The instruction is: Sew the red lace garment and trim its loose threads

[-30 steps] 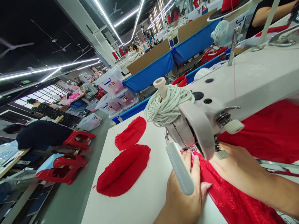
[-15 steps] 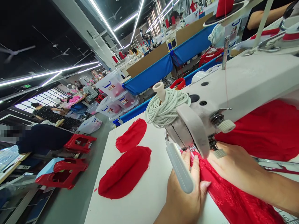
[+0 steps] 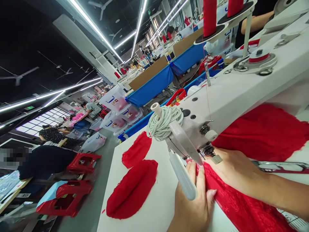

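Observation:
A red lace fabric piece (image 3: 243,204) runs from the lower right up under the head of a white sewing machine (image 3: 231,93). My left hand (image 3: 193,199) lies on the table at the fabric's left edge, its fingers stretched toward the needle area and its thumb apart. A grey lever (image 3: 182,177) covers part of it. My right hand (image 3: 238,170) rests over the fabric on the right side. Its fingers are hidden behind the machine head and tension knobs (image 3: 213,146). The needle itself cannot be made out.
Two red fabric cups (image 3: 132,190) lie on the white table at left, and more red cloth (image 3: 265,132) lies behind the machine arm. Pale cord (image 3: 165,122) is coiled on the machine head. Red stools (image 3: 65,198), clear plastic bins (image 3: 113,100) and co-workers are beyond.
The camera view has shifted, so the machine appears further left and more thread spools show. Both hands keep nearly the same places by the machine head and fabric.

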### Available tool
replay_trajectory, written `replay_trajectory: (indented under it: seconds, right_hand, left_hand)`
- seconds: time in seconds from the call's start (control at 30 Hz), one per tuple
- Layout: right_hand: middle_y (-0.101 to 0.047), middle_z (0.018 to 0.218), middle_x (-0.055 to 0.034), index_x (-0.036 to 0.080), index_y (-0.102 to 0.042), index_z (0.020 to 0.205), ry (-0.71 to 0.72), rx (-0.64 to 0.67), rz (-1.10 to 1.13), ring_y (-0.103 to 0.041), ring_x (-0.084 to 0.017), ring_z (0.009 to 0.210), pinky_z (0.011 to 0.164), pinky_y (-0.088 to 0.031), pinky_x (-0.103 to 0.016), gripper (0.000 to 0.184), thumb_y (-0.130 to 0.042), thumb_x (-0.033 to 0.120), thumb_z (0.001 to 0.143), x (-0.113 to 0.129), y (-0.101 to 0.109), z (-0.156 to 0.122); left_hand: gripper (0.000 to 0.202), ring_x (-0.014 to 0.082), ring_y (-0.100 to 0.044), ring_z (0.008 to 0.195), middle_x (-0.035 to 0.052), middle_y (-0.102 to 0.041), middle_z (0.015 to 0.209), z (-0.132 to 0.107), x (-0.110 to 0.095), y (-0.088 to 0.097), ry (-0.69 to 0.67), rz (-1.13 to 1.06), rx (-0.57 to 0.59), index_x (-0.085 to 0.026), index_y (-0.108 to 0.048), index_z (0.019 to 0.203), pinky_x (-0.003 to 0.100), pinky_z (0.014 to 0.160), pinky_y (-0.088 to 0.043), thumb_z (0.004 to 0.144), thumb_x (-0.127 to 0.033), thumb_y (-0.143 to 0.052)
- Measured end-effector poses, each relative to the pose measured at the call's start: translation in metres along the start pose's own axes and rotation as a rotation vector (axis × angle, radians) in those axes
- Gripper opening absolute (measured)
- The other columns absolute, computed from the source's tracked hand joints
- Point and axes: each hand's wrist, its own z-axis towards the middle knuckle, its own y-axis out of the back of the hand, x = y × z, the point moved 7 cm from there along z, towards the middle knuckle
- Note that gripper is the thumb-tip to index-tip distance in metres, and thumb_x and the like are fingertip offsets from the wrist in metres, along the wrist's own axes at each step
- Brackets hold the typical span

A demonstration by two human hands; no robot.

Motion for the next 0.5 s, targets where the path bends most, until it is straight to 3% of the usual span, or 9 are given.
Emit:
replay_trajectory:
  seconds: [0.27,0.5]
  right_hand:
    - [-0.065,0.083,-0.0045,0.018,-0.067,0.081,0.033,0.052,-0.062,-0.062,-0.019,0.068,0.054,-0.033,-0.029,0.024,-0.049,0.005,0.089,0.006,0.005,0.004]
    - [-0.065,0.082,-0.0046,0.019,-0.067,0.080,0.120,0.051,-0.076,-0.059,-0.017,0.064,0.051,-0.027,-0.030,0.020,-0.052,0.007,0.088,0.012,0.010,-0.001]
  left_hand:
    - [0.054,0.0339,-0.058,0.127,0.0225,-0.059,0.138,-0.005,0.002,-0.006,0.006,0.036,-0.041,-0.007,-0.051,0.138,0.046,0.095,-0.058,0.100,-0.044,-0.039]
    - [0.061,0.0313,-0.060,0.124,0.0179,-0.060,0.139,-0.010,0.010,-0.014,-0.103,0.126,-0.052,-0.012,-0.046,0.145,0.044,0.097,-0.056,0.099,-0.051,-0.041]
